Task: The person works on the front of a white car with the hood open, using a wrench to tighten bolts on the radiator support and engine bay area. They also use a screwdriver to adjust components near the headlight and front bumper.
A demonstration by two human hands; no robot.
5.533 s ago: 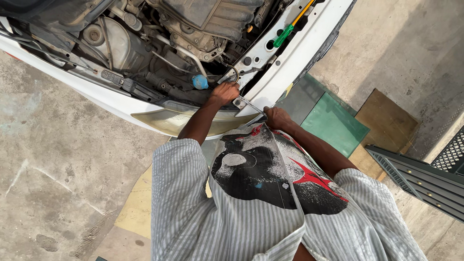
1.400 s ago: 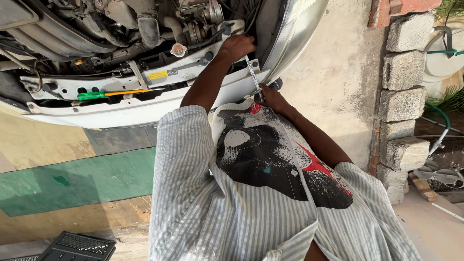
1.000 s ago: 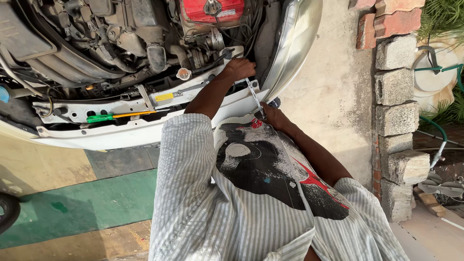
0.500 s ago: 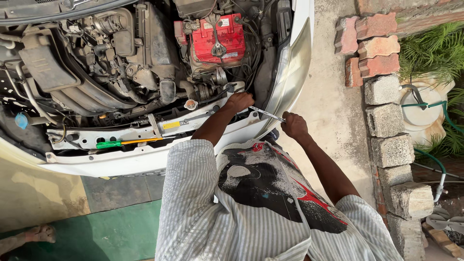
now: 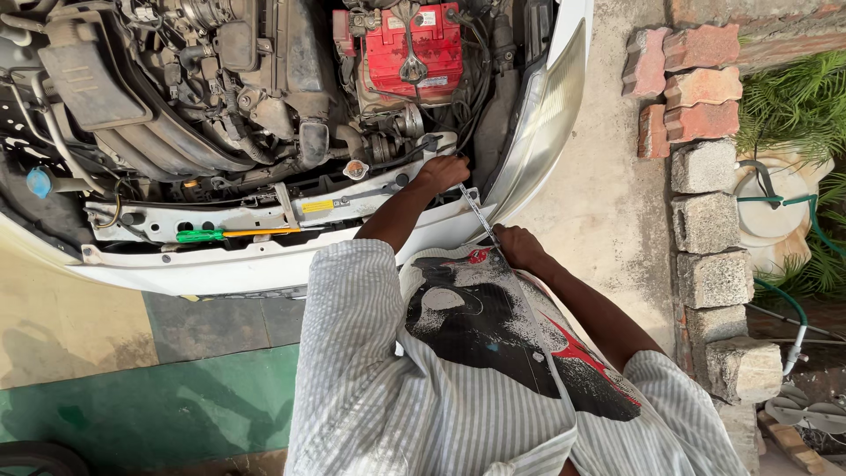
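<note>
I lean over the open engine bay of a white car [image 5: 264, 264]. My left hand [image 5: 443, 171] rests on the front cross panel next to the headlight [image 5: 538, 123], fingers curled at the head of a long metal wrench [image 5: 477, 212]. My right hand [image 5: 520, 247] grips the wrench's lower end, close to my chest. The wrench runs slantwise from the panel down to the bumper edge. What the wrench head sits on is hidden under my left hand.
A red battery [image 5: 412, 44] sits behind my left hand. A green-handled screwdriver [image 5: 231, 234] lies on the cross panel to the left. Stacked bricks and stone blocks [image 5: 705, 176] stand to the right, with hoses and plants [image 5: 797, 106] beyond. Green painted floor [image 5: 150, 405] lies below.
The view has swung over the engine bay, bringing the battery and brick stack into sight. My right hand has pulled the wrench handle down toward my body; my left hand stays at its head.
</note>
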